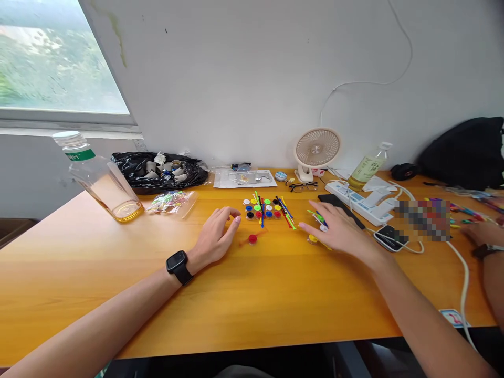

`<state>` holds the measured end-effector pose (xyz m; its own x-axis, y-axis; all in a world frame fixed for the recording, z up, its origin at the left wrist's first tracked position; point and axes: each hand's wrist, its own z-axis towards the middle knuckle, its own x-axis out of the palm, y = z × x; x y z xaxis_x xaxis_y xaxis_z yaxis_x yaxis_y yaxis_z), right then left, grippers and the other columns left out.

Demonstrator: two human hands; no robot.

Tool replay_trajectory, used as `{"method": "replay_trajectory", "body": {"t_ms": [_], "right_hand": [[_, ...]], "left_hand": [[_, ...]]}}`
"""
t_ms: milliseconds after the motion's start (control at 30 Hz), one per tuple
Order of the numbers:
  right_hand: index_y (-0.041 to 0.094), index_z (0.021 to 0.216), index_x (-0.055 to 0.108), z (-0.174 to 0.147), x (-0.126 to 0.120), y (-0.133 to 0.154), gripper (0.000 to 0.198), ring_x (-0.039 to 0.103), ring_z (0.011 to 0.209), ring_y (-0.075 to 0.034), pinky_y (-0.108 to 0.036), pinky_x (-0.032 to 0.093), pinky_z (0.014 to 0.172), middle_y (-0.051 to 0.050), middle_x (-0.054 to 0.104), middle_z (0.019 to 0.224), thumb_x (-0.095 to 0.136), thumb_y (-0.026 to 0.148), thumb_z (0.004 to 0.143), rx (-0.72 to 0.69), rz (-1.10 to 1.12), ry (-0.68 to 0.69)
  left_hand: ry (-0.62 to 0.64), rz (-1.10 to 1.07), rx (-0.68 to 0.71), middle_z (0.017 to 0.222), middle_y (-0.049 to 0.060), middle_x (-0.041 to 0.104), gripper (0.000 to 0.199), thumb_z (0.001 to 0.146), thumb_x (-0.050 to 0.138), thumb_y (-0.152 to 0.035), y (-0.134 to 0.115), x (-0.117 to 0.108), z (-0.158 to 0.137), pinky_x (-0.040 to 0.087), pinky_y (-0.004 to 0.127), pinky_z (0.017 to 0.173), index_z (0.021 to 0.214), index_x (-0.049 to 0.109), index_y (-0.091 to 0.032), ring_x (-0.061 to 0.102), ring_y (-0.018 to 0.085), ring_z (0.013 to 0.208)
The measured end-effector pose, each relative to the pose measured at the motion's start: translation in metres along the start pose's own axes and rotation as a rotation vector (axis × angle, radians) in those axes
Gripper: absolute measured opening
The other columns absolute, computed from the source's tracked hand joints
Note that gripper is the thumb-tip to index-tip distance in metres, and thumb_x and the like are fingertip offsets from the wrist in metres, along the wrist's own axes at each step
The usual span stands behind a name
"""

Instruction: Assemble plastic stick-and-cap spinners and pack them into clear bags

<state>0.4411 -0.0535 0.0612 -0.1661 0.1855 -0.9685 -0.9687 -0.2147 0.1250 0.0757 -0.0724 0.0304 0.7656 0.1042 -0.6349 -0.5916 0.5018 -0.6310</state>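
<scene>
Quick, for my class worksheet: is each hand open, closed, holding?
Left hand: open, half-curled, nothing visibly held.
Right hand: open, near yellow disc; holding unclear.

Left hand (214,234) — near red disc (252,239) | right hand (342,229) — near yellow disc (312,239)

Multicoloured discs (269,214) lie in rows beside sticks (284,210).

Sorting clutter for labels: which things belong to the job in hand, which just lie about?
Likely in the job: coloured discs, thin plastic sticks, red disc by the left hand.
Lying about: fan, glasses, power strip, green-labelled bottle.
</scene>
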Motion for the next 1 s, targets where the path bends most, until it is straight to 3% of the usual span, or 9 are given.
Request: {"method": "replay_trajectory", "body": {"t_ms": [100, 233, 500, 700, 1000], "right_hand": [[0.023, 0.151, 0.056, -0.014, 0.012, -0.014, 0.066, 0.058, 0.133, -0.038, -0.056, 0.048, 0.110, -0.015, 0.059, 0.150, 0.047, 0.065, 0.102, -0.053, 0.070, 0.053], [0.024, 0.134, 0.068, -0.032, 0.018, -0.018, 0.046, 0.064, 0.122, -0.032, -0.049, 0.052, 0.105, -0.013, 0.067, 0.135, 0.042, 0.051, 0.107, -0.125, 0.135, 0.004], [0.031, 0.148, 0.058, -0.062, 0.021, -0.005, 0.051, 0.057, 0.133, -0.033, -0.055, 0.047, 0.112, -0.013, 0.059, 0.144, 0.050, 0.057, 0.105, -0.146, 0.114, -0.020], [0.029, 0.134, 0.066, -0.069, 0.022, 0.012, 0.037, 0.059, 0.126, -0.030, -0.053, 0.049, 0.110, -0.013, 0.059, 0.139, 0.044, 0.046, 0.110, -0.229, 0.160, 0.007], [0.040, 0.148, 0.060, -0.098, 0.009, 0.038, 0.043, 0.059, 0.129, -0.030, -0.052, 0.054, 0.107, -0.010, 0.059, 0.144, 0.050, 0.031, 0.108, -0.397, 0.200, 0.087]], "left_hand": [[0.000, -0.002, -0.001, 0.112, 0.006, 0.070, 0.028, 0.111, 0.041, -0.043, 0.000, 0.000, 0.000, 0.047, 0.040, 0.096, 0.113, 0.060, -0.023, 0.062, 0.025, 0.106], [0.005, -0.008, 0.005, 0.111, 0.006, 0.070, 0.027, 0.111, 0.041, -0.041, 0.001, 0.001, 0.000, 0.047, 0.040, 0.095, 0.112, 0.061, -0.023, 0.062, 0.024, 0.105], [0.021, -0.002, 0.018, 0.107, 0.006, 0.071, 0.029, 0.111, 0.040, -0.042, -0.001, 0.000, 0.001, 0.047, 0.040, 0.092, 0.106, 0.062, -0.023, 0.062, 0.024, 0.101], [0.028, -0.001, 0.023, 0.106, 0.007, 0.070, 0.032, 0.112, 0.039, -0.043, -0.001, 0.000, 0.000, 0.047, 0.040, 0.093, 0.107, 0.062, -0.023, 0.062, 0.025, 0.102], [0.023, -0.006, 0.026, 0.105, 0.006, 0.071, 0.030, 0.112, 0.040, -0.042, 0.000, 0.000, 0.001, 0.048, 0.039, 0.092, 0.106, 0.063, -0.023, 0.063, 0.024, 0.101]]}}
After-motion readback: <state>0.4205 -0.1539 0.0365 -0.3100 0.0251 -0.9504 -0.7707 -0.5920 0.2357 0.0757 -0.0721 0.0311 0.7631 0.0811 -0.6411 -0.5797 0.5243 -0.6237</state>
